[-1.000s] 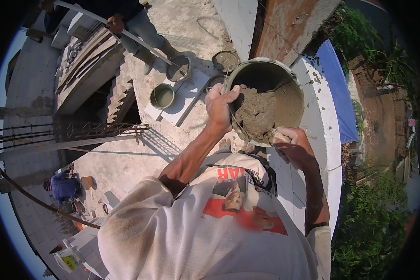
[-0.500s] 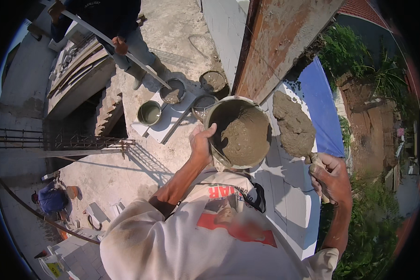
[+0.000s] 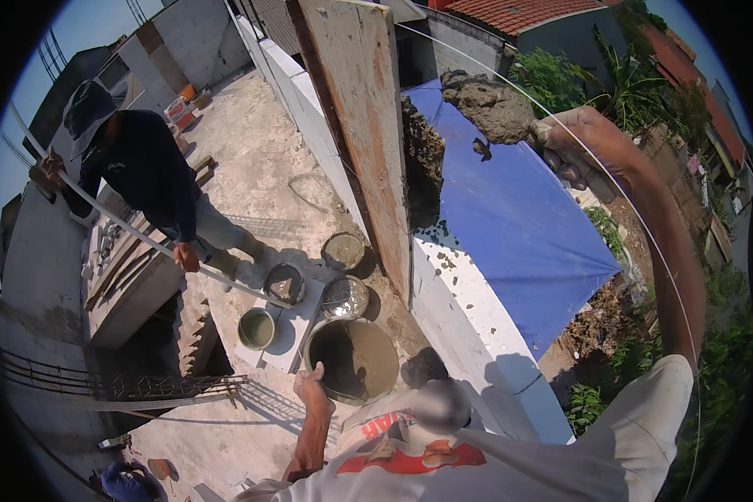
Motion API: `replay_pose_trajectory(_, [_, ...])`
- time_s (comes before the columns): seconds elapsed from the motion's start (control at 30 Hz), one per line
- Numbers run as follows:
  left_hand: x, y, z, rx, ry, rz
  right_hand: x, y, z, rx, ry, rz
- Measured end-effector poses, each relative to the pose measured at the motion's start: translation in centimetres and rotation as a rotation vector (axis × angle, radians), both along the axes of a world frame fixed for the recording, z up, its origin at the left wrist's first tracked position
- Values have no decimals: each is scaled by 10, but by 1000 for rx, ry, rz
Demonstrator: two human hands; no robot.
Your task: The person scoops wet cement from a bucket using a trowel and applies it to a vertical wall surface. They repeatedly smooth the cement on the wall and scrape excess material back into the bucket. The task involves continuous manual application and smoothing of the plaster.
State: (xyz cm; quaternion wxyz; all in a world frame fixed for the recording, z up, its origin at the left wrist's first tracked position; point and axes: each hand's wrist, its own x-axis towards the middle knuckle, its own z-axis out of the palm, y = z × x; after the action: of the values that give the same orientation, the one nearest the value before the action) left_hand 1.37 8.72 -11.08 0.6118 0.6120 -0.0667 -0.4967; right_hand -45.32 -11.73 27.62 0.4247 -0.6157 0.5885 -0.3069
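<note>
Head view — left hand (image 3: 313, 391) is gripping bucket (image 3: 330, 348) by its rim, right hand (image 3: 586, 144) (well apart) is holding mortar-caked tool (image 3: 492, 109) — blue tarp (image 3: 510, 243) showing behind; co-worker (image 3: 142, 171) is standing on pale floor (image 3: 247, 155).

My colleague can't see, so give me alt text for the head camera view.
A person's right hand holds out a tool heaped with wet grey-brown mortar, seen against a bright blue sheet; the left hand holds a round, mortar-smeared bucket at its rim.

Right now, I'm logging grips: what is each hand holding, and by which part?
The left hand holds the large bucket by its rim; the right hand, a mortar-covered tool by its handle.
</note>
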Motion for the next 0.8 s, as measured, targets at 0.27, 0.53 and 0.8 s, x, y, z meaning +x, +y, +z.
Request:
replay_pose_trajectory(0.27, [-21,2,14,38,-5,40,98,-131,0,-200,532,225])
replay_pose_trajectory(0.53, [-25,-18,4,-62,25,-26,98,-98,-46,-319,109,29])
replay_pose_trajectory(0.8, [-30,-67,54,-182,9,-165,114,54,-107,-358,-428,-207])
